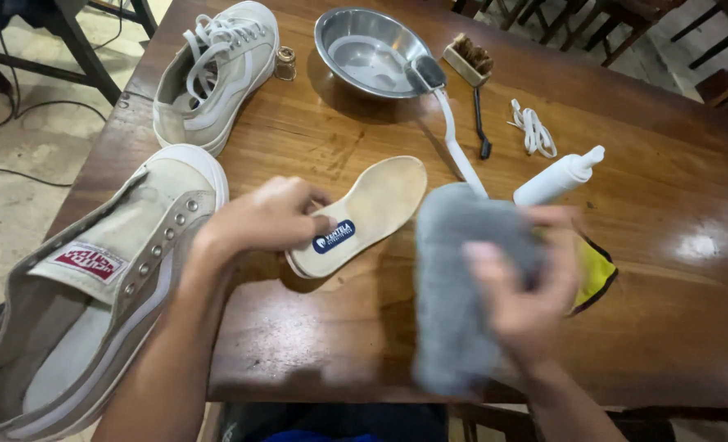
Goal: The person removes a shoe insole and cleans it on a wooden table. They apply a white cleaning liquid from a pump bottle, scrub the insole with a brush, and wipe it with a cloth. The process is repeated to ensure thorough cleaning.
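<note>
My left hand (266, 217) grips the heel end of a beige shoe insole (376, 205) that bears a dark blue label, holding it tilted just above the wooden table (675, 188). My right hand (528, 295) holds a grey cloth (454, 286) bunched up and blurred, to the right of the insole. An unlaced beige sneaker (94, 286) lies in the near left, half off the table's edge, under my left forearm.
A second laced sneaker (212, 74) sits at the far left. A metal bowl (364, 49), a white-handled brush (450, 123), a wooden bristle brush (470, 61), a white lace (532, 127), a white bottle (556, 176) and a yellow cloth (593, 274) lie around.
</note>
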